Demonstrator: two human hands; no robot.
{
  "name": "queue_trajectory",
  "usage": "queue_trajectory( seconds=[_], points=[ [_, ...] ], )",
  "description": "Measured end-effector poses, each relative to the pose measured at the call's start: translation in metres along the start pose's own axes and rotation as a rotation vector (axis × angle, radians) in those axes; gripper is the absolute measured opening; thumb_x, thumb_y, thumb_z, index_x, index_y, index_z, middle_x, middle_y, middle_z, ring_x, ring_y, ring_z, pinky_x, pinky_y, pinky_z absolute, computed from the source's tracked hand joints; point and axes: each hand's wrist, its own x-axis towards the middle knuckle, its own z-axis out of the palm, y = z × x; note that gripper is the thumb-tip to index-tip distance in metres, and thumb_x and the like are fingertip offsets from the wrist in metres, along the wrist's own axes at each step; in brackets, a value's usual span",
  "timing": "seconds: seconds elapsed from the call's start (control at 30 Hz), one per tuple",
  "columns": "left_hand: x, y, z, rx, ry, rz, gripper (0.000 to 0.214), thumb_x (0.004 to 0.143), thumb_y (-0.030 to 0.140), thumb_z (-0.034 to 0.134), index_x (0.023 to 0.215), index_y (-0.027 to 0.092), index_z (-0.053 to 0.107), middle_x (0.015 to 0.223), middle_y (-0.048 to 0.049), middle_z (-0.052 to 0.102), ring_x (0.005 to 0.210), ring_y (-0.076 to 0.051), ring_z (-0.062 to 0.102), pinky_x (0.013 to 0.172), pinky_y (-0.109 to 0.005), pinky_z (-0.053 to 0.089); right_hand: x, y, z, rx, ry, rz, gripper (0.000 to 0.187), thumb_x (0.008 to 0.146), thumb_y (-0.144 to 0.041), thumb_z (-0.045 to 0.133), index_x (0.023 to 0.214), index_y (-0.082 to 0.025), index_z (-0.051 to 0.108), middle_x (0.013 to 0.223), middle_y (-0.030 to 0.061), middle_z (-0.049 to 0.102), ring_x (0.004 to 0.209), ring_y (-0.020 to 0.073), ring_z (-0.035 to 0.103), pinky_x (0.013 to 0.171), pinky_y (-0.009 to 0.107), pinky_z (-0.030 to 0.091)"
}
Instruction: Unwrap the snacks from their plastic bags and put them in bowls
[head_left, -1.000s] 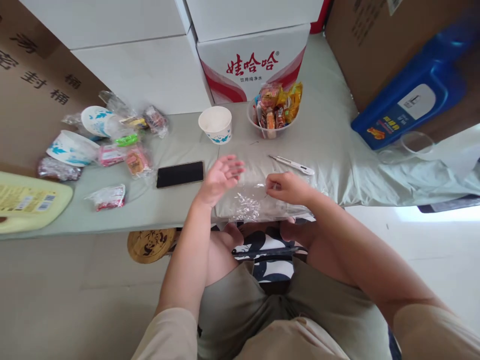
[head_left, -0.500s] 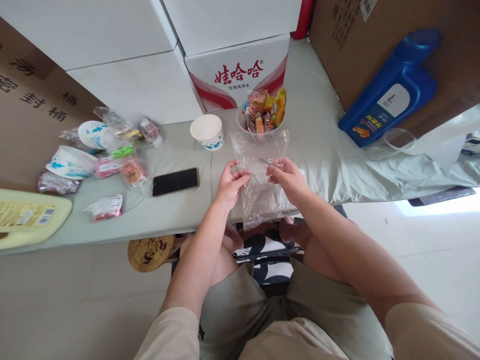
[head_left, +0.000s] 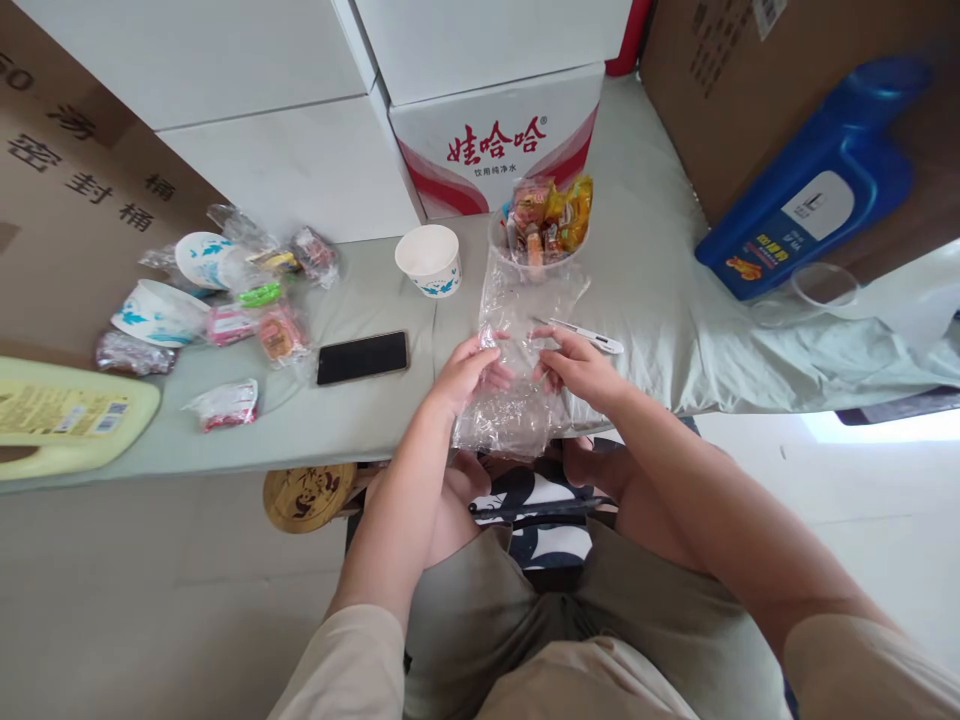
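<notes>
Over the table (head_left: 315,430) — both hands pinch a clear bag (head_left: 517,400).

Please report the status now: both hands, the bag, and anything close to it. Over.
Left hand and right hand both pinch clear plastic bag, raised over table edge. Snack bowl just behind bag; white pen-like tool beside right hand.
</notes>
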Motion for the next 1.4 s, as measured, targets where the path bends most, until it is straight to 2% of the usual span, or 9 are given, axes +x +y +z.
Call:
queue_trajectory(
  seconds=[0.17, 0.5, 0.6, 0.77, 0.93, 1.03, 1.13, 1.23, 1.4],
  points=[
    [-0.001, 0.005, -0.004, 0.015, -0.059, 0.035, 0.061, 0.080, 0.040, 0.061, 0.137, 0.021, 0.051, 0.058, 0.0021, 0.068, 0.043, -0.015, 0.063, 0.041, -0.021, 0.043, -0.006, -0.001, -0.008, -0.043, -0.054, -0.093, 0.039, 0.083, -0.025, 0.052, 0.121, -0.026, 0.059, 0.057, -0.0077, 0.062, 0.046, 0.0124, 0.056, 0.050, 0.027, 0.048],
    [-0.004, 0.002, -0.012, -0.157, 0.007, 0.120, 0.005, 0.077, 0.024, 0.058, 0.080, 0.021, 0.056, 0.056, 0.0018, 0.059, 0.049, -0.015, 0.061, 0.047, -0.027, 0.051, -0.007, 0.001, -0.011, 0.183, 0.020, -0.302, 0.019, 0.080, -0.042, 0.065, 0.078, -0.023, 0.061, 0.063, -0.0045, 0.058, 0.055, 0.0114, 0.057, 0.062, 0.029, 0.051],
    [0.000, 0.002, -0.012, -0.186, 0.018, 0.111, 0.023, 0.082, 0.035, 0.058, 0.066, 0.019, 0.055, 0.060, -0.0008, 0.061, 0.057, -0.016, 0.066, 0.058, -0.030, 0.057, -0.004, 0.003, -0.015, 0.180, -0.008, -0.265, 0.024, 0.078, -0.046, 0.066, 0.075, -0.022, 0.064, 0.065, -0.0006, 0.062, 0.060, 0.0149, 0.061, 0.066, 0.032, 0.052],
    [0.010, -0.007, -0.010, 0.102, 0.102, 0.197, 0.057, 0.081, 0.067, 0.059, 0.055, 0.017, 0.062, 0.064, -0.0077, 0.070, 0.061, -0.016, 0.068, 0.061, -0.028, 0.054, 0.006, 0.013, -0.020, 0.074, 0.097, -0.157, 0.054, 0.087, -0.068, 0.047, 0.065, -0.021, 0.062, 0.065, 0.0050, 0.061, 0.062, 0.0179, 0.059, 0.065, 0.036, 0.049],
    [0.013, -0.012, -0.011, 0.248, 0.192, 0.400, 0.034, 0.068, 0.049, 0.080, 0.063, 0.017, 0.070, 0.067, -0.0046, 0.072, 0.067, -0.015, 0.066, 0.066, -0.027, 0.051, 0.006, 0.017, -0.018, -0.169, 0.146, -0.131, 0.028, 0.069, -0.037, 0.078, 0.088, -0.022, 0.063, 0.073, -0.0015, 0.060, 0.054, 0.0106, 0.047, 0.056, 0.029, 0.041],
    [0.012, -0.011, -0.013, 0.101, 0.169, 0.439, 0.027, 0.062, 0.034, 0.085, 0.072, 0.017, 0.066, 0.081, -0.0025, 0.072, 0.068, -0.011, 0.064, 0.066, -0.025, 0.051, 0.006, 0.016, -0.017, -0.150, 0.163, -0.168, 0.067, 0.064, -0.023, 0.078, 0.126, -0.026, 0.052, 0.095, 0.0000, 0.065, 0.058, 0.0109, 0.051, 0.057, 0.029, 0.044],
    [0.010, -0.009, -0.013, -0.103, 0.133, 0.397, 0.048, 0.058, 0.028, 0.087, 0.099, 0.023, 0.062, 0.106, -0.0021, 0.071, 0.073, -0.011, 0.068, 0.069, -0.026, 0.053, 0.006, 0.016, -0.017, -0.088, 0.204, -0.195, 0.080, 0.068, -0.024, 0.074, 0.141, -0.029, 0.040, 0.095, 0.0011, 0.067, 0.061, 0.0136, 0.053, 0.058, 0.032, 0.047],
    [0.007, -0.007, -0.008, -0.205, 0.074, 0.268, 0.077, 0.061, 0.028, 0.086, 0.127, 0.033, 0.048, 0.119, -0.0034, 0.070, 0.085, -0.017, 0.073, 0.076, -0.033, 0.056, 0.007, 0.014, -0.016, 0.042, 0.237, -0.248, 0.084, 0.071, -0.029, 0.074, 0.145, -0.033, 0.034, 0.097, 0.0016, 0.068, 0.069, 0.0160, 0.057, 0.066, 0.034, 0.050],
    [0.005, -0.006, -0.002, -0.229, 0.039, 0.165, 0.068, 0.058, 0.021, 0.086, 0.118, 0.024, 0.054, 0.106, -0.0043, 0.074, 0.083, -0.018, 0.074, 0.074, -0.030, 0.056, 0.008, 0.009, -0.013, 0.274, 0.231, -0.196, 0.061, 0.067, -0.038, 0.078, 0.122, -0.030, 0.053, 0.095, 0.0006, 0.067, 0.082, 0.0161, 0.061, 0.076, 0.033, 0.050]
  ],
)
